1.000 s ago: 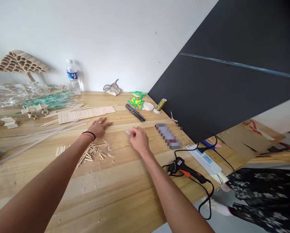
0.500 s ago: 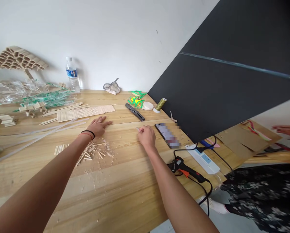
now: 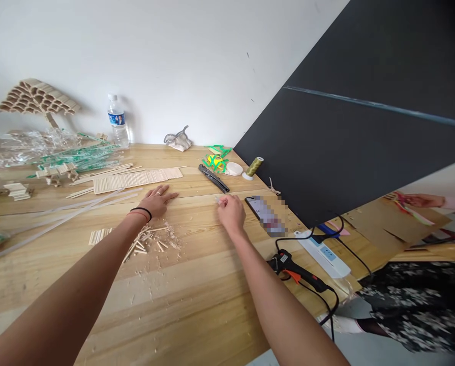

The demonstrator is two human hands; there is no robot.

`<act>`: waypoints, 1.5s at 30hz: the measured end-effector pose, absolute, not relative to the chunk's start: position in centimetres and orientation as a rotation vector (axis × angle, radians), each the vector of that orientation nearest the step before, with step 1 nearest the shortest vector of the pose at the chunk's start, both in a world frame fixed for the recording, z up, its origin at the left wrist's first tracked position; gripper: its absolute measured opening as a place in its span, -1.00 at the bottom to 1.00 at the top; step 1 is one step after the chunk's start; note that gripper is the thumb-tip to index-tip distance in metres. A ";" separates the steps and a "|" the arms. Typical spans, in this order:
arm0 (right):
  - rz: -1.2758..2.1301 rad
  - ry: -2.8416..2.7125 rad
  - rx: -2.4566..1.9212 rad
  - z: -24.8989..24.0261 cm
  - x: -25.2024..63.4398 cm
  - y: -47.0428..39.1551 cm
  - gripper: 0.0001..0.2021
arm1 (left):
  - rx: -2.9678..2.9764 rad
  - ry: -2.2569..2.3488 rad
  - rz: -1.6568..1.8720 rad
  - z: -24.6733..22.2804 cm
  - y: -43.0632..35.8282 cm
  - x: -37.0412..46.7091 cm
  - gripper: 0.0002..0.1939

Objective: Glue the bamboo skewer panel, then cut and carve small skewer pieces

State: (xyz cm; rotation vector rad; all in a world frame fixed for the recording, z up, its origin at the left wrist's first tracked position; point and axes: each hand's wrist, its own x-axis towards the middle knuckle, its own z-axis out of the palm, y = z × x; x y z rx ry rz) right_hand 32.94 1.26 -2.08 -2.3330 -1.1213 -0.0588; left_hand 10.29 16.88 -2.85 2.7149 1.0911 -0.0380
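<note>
We rest our left hand [image 3: 156, 202] spread on the table [image 3: 196, 305], sticks [image 3: 140, 247] by its wrist. Apart from it, our right hand [image 3: 232, 214] pinches a pale scrap [image 3: 217, 200].

I had left hand [image 3: 154, 202] spread on table [image 3: 189, 305], right hand [image 3: 232, 213] pinching small pale bit [image 3: 217, 199]; phone [image 3: 261, 211] lay near that hand.
</note>
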 end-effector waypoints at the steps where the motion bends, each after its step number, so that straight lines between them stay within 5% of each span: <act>1: -0.056 -1.089 -2.357 -2.1 33.8 1.7 -0.84 | 2.713 1.092 -0.037 -2.9 16.9 10.3 -0.38; 16: 0.001 -1.402 -2.255 -2.8 26.6 0.4 -0.82 | 2.667 1.108 -0.042 -2.7 16.7 10.4 -0.32; 26: 0.011 -1.218 -2.337 -2.2 32.0 2.0 -0.85 | 2.634 1.138 -0.043 -2.7 16.5 10.5 -0.37; 45: 0.045 -1.401 -2.179 -2.2 28.6 -1.0 -0.83 | 2.602 1.168 -0.076 -1.6 15.5 10.6 -0.37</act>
